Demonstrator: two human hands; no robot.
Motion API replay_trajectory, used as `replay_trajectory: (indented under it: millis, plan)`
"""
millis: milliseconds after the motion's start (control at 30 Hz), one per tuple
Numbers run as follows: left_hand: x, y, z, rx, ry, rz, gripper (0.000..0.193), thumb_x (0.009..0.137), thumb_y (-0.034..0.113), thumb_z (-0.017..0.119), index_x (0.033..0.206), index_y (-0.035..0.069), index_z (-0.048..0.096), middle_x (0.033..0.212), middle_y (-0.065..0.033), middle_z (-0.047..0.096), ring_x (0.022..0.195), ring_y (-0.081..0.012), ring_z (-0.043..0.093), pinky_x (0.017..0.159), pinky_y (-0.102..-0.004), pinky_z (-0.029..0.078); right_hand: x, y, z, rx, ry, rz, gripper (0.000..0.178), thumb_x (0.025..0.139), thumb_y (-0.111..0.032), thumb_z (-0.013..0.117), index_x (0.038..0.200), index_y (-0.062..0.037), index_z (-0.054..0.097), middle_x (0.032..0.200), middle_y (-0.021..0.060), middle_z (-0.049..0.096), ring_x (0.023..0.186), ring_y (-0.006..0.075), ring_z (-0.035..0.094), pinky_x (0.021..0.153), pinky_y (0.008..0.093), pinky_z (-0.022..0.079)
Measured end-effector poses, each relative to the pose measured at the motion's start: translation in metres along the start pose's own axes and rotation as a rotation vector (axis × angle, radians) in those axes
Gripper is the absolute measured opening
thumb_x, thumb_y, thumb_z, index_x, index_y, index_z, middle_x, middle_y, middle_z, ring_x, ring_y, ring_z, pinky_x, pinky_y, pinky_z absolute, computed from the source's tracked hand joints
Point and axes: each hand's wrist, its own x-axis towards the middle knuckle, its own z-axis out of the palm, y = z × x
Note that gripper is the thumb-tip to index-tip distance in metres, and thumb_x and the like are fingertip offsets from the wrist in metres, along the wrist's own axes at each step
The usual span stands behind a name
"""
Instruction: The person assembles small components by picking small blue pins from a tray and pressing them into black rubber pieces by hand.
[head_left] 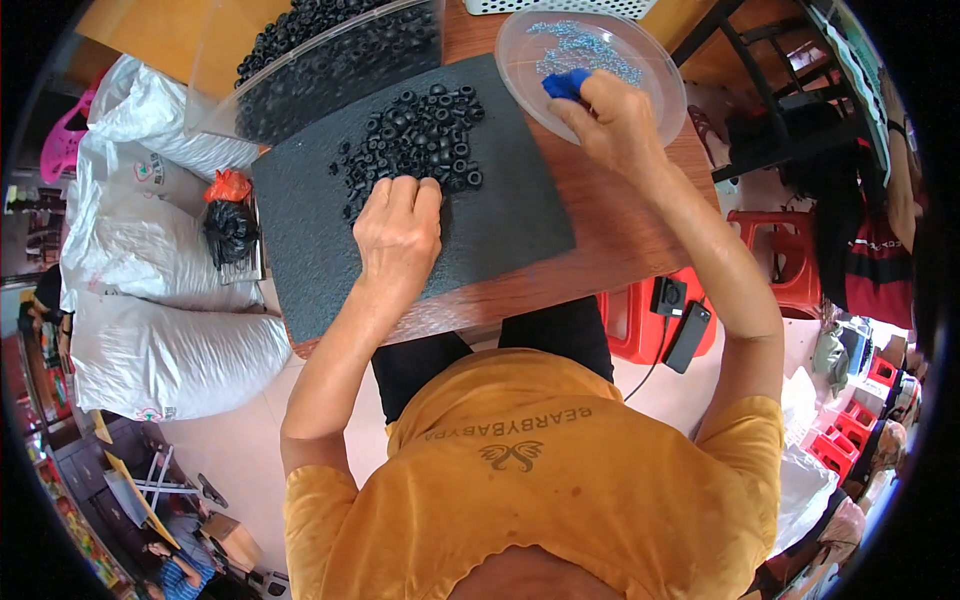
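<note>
Many small black, round, hollow pieces point(425, 135) lie heaped on a dark grey mat point(520, 215) on the wooden table. My left hand point(400, 225) is at the near edge of this heap, its fingers curled down; the fingertips and whatever they may grip are hidden. My right hand point(620, 120) hangs over the near side of a round clear plastic tray point(510, 70), fingers bent together with a blue covering point(566, 84) at the tips. Tiny silvery-blue pieces point(585, 50) are scattered in that tray. Anything pinched in my right fingers is too small to make out.
A clear bin point(340, 90) full of the same black pieces stands at the far left. White woven sacks point(170, 350) are stacked left of the table. Right of my lap, a red stool point(630, 325) bears a phone point(688, 338) and a small black device point(668, 296) with a cable.
</note>
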Motion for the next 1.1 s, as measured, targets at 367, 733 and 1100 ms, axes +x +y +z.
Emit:
replay_trajectory:
  millis: [367,733,1100]
  plan:
    - [0.013,0.001,-0.004,0.012,-0.137,0.006,0.013,0.063,-0.002,0.059,0.073,0.004,0.053,0.07,-0.0116,0.048,0.068,-0.0274,0.051,0.058,-0.0377,0.045,-0.041,-0.003,-0.026,0.09,0.023,0.336,0.019,0.071,-0.004,0.068,0.066,0.0031,0.052,0.065,0.0184,0.054,0.063,0.0334,0.055,0.053,0.0407,0.041]
    - [0.019,0.002,-0.005,-0.048,-0.21,0.008,0.019,0.062,-0.005,0.064,0.076,0.002,0.053,0.073,-0.0118,0.049,0.068,-0.0282,0.052,0.058,-0.0378,0.044,-0.009,0.045,-0.018,-0.055,-0.06,0.384,0.019,0.075,-0.009,0.065,0.073,0.0061,0.053,0.07,0.0199,0.055,0.066,0.0352,0.055,0.06,0.0425,0.041]
    - [0.019,0.016,-0.037,-0.224,-0.135,-0.122,0.021,0.064,-0.006,0.065,0.082,0.0,0.056,0.08,-0.0122,0.057,0.074,-0.0296,0.058,0.064,-0.0364,0.048,0.007,0.063,0.025,-0.042,-0.184,0.159,0.011,0.072,-0.005,0.065,0.073,0.0014,0.056,0.071,0.0168,0.056,0.075,0.0354,0.054,0.066,0.0434,0.043]
